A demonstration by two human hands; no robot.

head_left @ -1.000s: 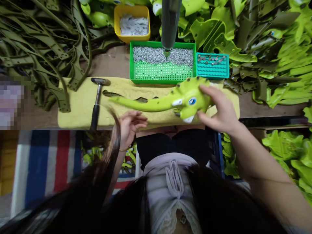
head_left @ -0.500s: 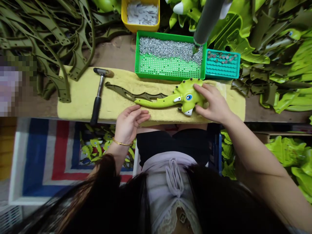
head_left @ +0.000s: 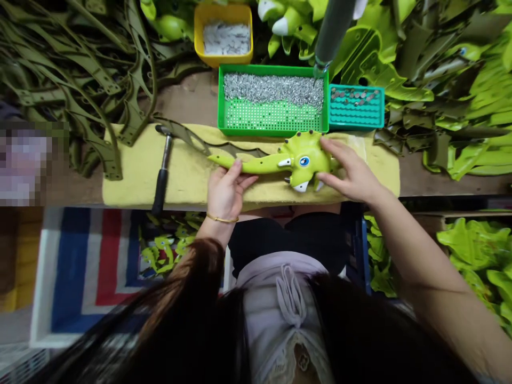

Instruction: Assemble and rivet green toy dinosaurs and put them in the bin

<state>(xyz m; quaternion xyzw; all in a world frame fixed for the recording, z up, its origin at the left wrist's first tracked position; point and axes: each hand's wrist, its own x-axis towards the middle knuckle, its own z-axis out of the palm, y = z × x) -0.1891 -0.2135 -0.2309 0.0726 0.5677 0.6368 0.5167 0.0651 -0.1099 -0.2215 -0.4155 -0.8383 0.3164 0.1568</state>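
Note:
A lime-green toy dinosaur (head_left: 296, 159) with a long tapering tail lies on the yellow pad (head_left: 132, 170) at the bench's near edge. My right hand (head_left: 352, 173) clasps its head end, fingers curled over the top. The tail's thin end passes over the fingers of my left hand (head_left: 227, 186), with the thumb lying along it. A dark olive jagged plastic strip (head_left: 196, 140) lies just behind the tail. A hammer (head_left: 162, 168) rests on the pad to the left of my left hand.
Behind the pad stand a green tray of small metal screws (head_left: 272, 101), a teal tray (head_left: 356, 106) and a yellow tub (head_left: 224, 34). A hanging grey tool (head_left: 332, 32) points down. Olive parts (head_left: 80, 80) pile up left, green shells (head_left: 460, 80) right.
My left hand rose from the pad's edge to the toy's tail. The toy shifted a little left and nearer. The olive strip's left end now lies further back, by the hammer head.

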